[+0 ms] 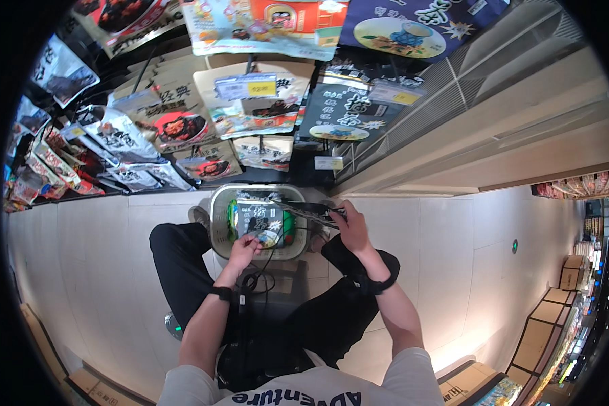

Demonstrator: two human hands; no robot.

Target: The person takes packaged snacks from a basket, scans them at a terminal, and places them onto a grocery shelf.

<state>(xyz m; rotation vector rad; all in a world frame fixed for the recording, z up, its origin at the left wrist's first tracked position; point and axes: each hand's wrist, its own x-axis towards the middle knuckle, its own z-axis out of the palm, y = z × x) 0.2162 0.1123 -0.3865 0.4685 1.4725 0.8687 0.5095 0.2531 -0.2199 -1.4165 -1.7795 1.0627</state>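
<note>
A light plastic shopping basket stands on the floor between my knees. Inside it lies a dark pouch with a picture of a bowl, on top of green packaging. My left hand is over the pouch's lower edge with its fingers curled; whether they grip it cannot be made out. Another dark pouch, seen nearly edge-on, is pinched in my right hand. It tilts over the right side of the basket.
Hanging food pouches fill the display rack ahead, with similar dark pouches at its right. Price tags stick out in front. A beige cabinet panel borders the rack. A black cable loops near my lap. Cardboard boxes stand at right.
</note>
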